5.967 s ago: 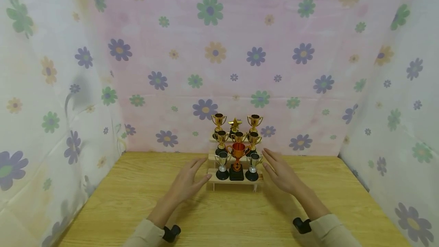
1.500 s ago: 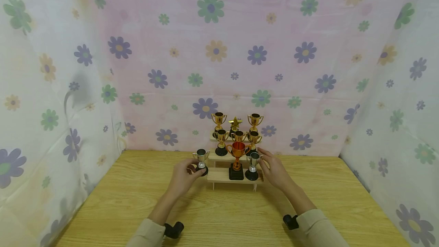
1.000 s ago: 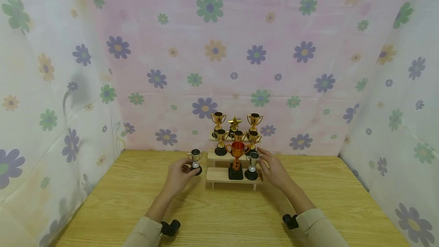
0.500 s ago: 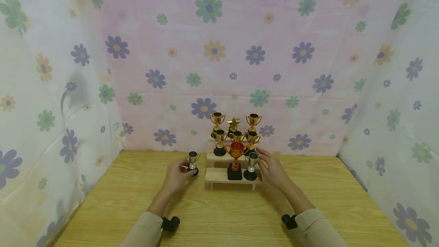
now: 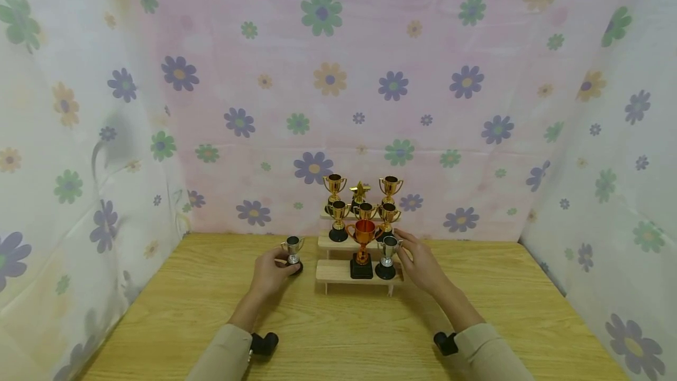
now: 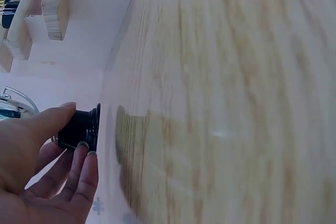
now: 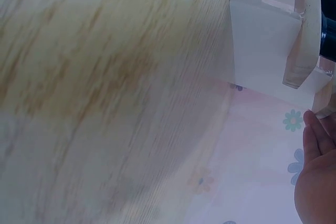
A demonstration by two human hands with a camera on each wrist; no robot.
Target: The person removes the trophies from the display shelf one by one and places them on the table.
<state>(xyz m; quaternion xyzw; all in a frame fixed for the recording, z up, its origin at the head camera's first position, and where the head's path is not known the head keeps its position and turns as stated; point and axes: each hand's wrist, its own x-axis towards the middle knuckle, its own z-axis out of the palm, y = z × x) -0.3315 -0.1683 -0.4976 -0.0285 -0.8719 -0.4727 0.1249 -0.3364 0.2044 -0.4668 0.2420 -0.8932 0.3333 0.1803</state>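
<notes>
Now your left hand [image 5: 270, 272] sits left of centre in the lower half of the head view, with its fingers and thumb curled round the black base of a small silver trophy [image 5: 292, 250]. That cup stood on the left end of the lowest step of the wooden stand [image 5: 338, 272] six seconds ago; since then you have carried it off leftward, and over the last second and a half it has come down until its base is at the wooden table [image 5: 211, 310], just left of the stand. In the left wrist view the base [image 6: 80, 128] shows in the lower left of the frame, pinched between thumb and fingertips [image 6: 90, 158], right against the tabletop; I judge it set down or all but so, though your grip is not yet released.

Your right hand [image 5: 420, 266] has barely moved. It rests with its fingers straight against the right end of the stand, beside the second silver trophy [image 5: 386, 254], and grips nothing.

The orange trophy [image 5: 362, 246] and the gold trophies [image 5: 364, 201] on the upper steps are where they were. So one cup is off the stand, and the lowest step's left place is bare.
</notes>
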